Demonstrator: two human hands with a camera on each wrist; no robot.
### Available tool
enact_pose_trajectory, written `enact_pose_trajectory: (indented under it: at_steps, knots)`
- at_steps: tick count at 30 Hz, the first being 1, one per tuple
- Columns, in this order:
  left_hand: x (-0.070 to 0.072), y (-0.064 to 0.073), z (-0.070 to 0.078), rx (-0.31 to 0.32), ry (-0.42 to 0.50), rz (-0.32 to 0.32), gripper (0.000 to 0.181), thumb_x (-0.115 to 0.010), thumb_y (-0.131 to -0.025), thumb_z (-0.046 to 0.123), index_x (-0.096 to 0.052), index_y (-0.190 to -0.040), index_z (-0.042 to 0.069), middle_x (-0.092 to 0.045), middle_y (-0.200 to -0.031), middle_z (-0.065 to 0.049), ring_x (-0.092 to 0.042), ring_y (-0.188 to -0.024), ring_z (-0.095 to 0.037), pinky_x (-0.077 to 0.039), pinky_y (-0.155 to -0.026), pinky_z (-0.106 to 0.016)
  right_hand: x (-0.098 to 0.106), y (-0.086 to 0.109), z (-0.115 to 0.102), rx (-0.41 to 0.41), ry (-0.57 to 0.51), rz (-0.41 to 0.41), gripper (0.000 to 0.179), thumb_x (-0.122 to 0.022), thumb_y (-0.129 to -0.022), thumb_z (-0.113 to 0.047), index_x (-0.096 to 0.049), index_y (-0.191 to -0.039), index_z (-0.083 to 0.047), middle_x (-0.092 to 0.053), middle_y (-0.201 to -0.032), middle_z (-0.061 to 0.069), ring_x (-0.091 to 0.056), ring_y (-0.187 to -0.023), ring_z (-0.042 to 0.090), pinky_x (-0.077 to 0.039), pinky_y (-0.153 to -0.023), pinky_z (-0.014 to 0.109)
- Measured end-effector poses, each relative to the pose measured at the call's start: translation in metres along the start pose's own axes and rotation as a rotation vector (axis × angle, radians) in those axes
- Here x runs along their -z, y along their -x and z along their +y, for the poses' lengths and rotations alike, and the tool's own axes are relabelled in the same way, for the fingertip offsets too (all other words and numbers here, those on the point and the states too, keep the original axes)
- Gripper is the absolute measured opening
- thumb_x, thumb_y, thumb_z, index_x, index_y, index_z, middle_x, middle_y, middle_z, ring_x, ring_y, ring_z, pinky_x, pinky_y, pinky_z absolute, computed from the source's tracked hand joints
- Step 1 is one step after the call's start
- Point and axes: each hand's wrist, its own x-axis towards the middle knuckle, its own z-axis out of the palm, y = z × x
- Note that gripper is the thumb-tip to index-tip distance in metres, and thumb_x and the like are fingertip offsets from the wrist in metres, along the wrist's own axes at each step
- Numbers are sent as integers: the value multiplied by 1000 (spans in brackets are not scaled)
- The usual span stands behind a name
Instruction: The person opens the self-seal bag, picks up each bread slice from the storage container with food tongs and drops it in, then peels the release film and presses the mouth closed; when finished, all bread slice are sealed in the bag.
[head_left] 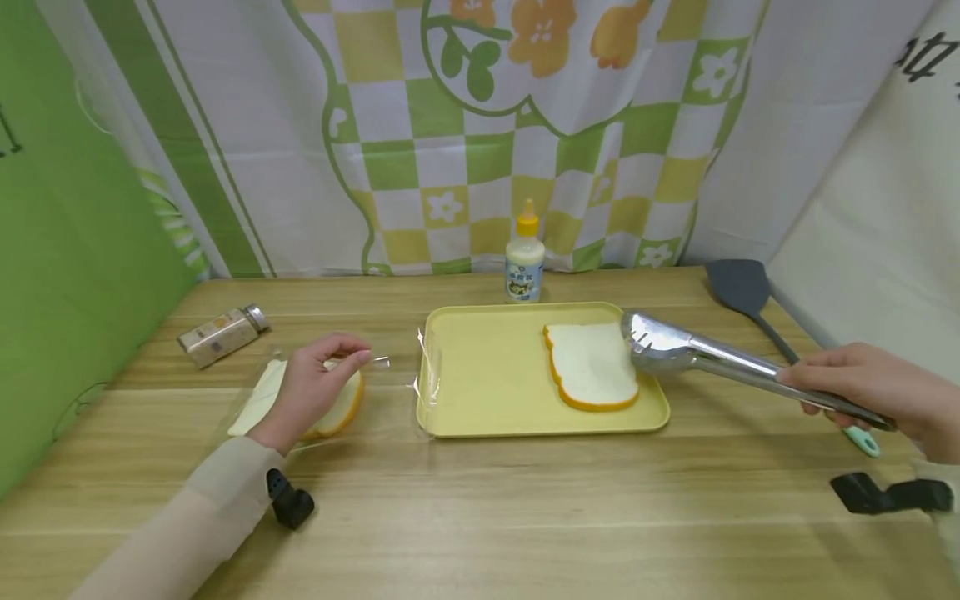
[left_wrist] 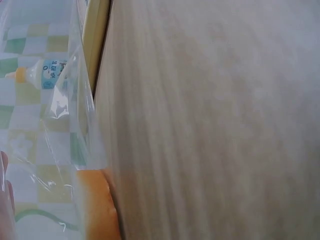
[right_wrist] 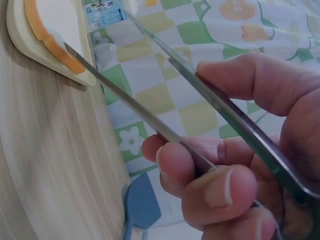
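Right hand (head_left: pixel 877 392) grips the handles of metal tongs (head_left: pixel 720 357), fingers and thumb curled round both arms; the right wrist view confirms the squeeze, thumb on the upper arm, fingertips (right_wrist: pixel 220 185) on the lower. The tong head sits at the right edge of a bread slice (head_left: pixel 592 365) lying flat in the right half of the yellow tray (head_left: pixel 480 400); whether the tips touch or clasp the crust cannot be told from the head view. The slice lies close to the tray's right rim, and the left half of the tray is bare. Left hand (head_left: pixel 311 387) rests on a clear plastic bag (head_left: pixel 390 392) holding more bread (head_left: pixel 341 412), fingers bent and pressed down on bag and slice; whether they pinch the film is not clear. The bag's open end reaches the tray's left rim. A squeeze bottle (head_left: pixel 524 258) stands just behind the tray's far rim, a spice jar (head_left: pixel 222 333) lies on its side at far left, and a grey spatula (head_left: pixel 742 292) lies at far right, its handle running under the tongs. The wooden table (head_left: pixel 525 517) has open surface in front of the tray. The left wrist view is mostly blurred table grain, with only bag film, an orange crust edge and the bottle discernible. The right hand's wrist is cut off at the frame edge.
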Motion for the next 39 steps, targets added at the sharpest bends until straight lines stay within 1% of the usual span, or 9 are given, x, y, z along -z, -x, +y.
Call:
enact_pose_trajectory:
  at_steps: [5,9,12,18,25,27,32,34,39]
  knots:
    - [0,0,0,-13,4,9,13,-64,-88,19,-68,-93,8,-67,-92,-5,-55,-82,-2,-48,-69,-22,-3,0,-9,12,98,50,42,-40,-99,-33,-59,-85,0,-50,-64,2,-45,-47,11,-42,-43,29]
    - [0,0,-1,-10,9,9,13,-63,-88,18,-68,-93,7,-67,-91,-6,-56,-82,-3,-47,-69,-21,-10,-4,-17,14,143,97,41,-43,-98,-36,-60,-94,1,-49,-71,5,-44,-48,11,-40,-43,28]
    - [-1,-1,-1,-8,14,12,12,-63,-88,17,-68,-92,6,-67,-91,-7,-56,-82,-4,-47,-69,-20,-15,-8,-22,-20,117,93,44,-46,-96,-40,-59,-96,2,-49,-70,4,-43,-50,11,-40,-43,28]
    - [-1,-1,1,-5,5,17,12,-64,-88,18,-69,-91,7,-67,-90,-6,-56,-81,-3,-48,-69,-23,-23,-13,-26,-53,69,92,46,-49,-94,-45,-57,-88,0,-46,-66,4,-41,-50,12,-39,-45,30]
    - [0,0,1,-9,8,21,14,-64,-88,17,-69,-92,5,-67,-89,-5,-55,-79,-2,-48,-67,-24,-28,-15,-20,-59,37,124,41,-53,-93,-40,-57,-83,0,-43,-58,1,-40,-47,12,-39,-44,30]
    - [0,-1,0,-10,3,22,14,-64,-88,17,-69,-92,5,-67,-88,-5,-55,-79,-2,-48,-67,-24,-28,-15,-19,-69,27,131,41,-52,-93,-40,-56,-87,1,-45,-62,2,-40,-48,12,-39,-45,30]
    - [-1,-1,-1,-7,15,29,15,-64,-88,16,-68,-92,2,-67,-88,-7,-56,-78,-2,-47,-67,-21,-28,-16,-23,-80,39,187,46,-52,-92,-44,-56,-97,2,-51,-77,5,-42,-51,13,-39,-46,31]
    - [-1,-1,0,-7,23,31,15,-64,-88,15,-68,-92,2,-68,-88,-8,-56,-78,-2,-47,-67,-21,-27,-16,-28,-79,65,220,47,-52,-92,-46,-56,-97,1,-52,-77,5,-43,-52,13,-39,-45,31]
    - [0,-1,2,-8,20,34,16,-64,-88,17,-69,-92,2,-68,-88,-8,-55,-78,-3,-47,-67,-21,-28,-15,-42,-49,101,284,43,-55,-91,-42,-58,-96,1,-54,-73,3,-46,-54,13,-39,-44,28]
